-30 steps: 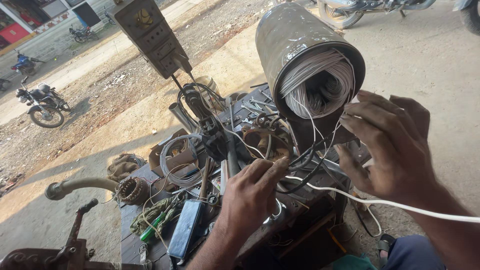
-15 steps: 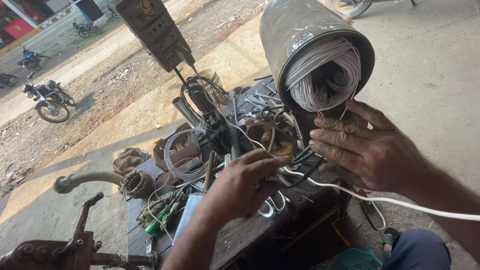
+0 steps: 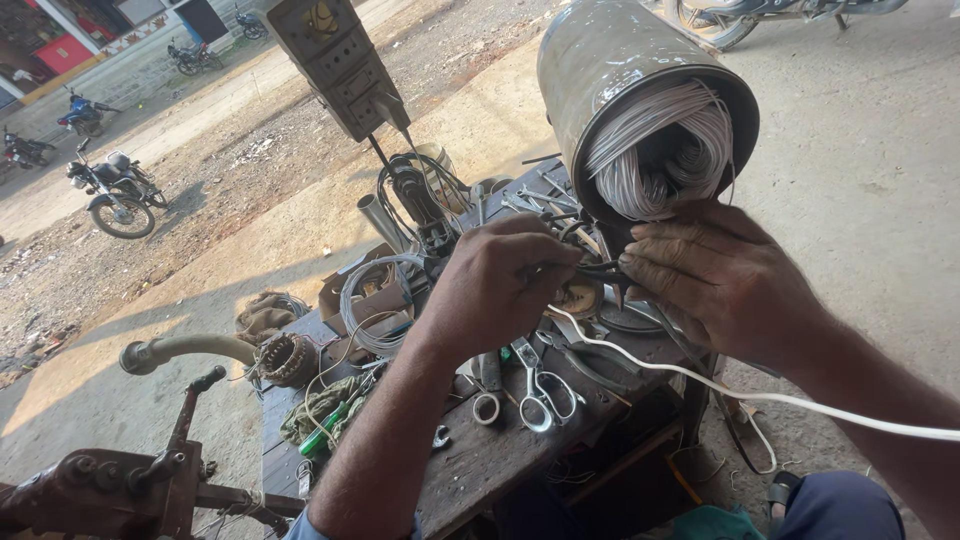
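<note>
A thick white cable runs in from the right edge and crosses low over the front of a cluttered wooden surface, ending between a person's two hands. Near the front edge lie a pair of scissors with light handles and, further left, a green-handled screwdriver on a rag. At the lower left stands a rusty vise.

The left hand is curled, its fingers pressed together at the tips and pinching thin dark wires that stretch across to the right hand. The right hand's fingers are bent and drawn close together, their tips meeting the same wires just below the mouth of a motor housing; how firmly they pinch cannot be told. The wires sit between the two hands, above the middle of the surface and just under the housing.

That grey metal motor housing lies tilted on the surface with its open end toward the camera, showing a ring of pale winding wire inside. Left of the hands, a loose coil of light wire rests on a small box, and beyond it a tangle of dark cables rises to a pale switch box.

Farther off, parked motorcycles stand on a dusty dirt road in sunlight.
</note>
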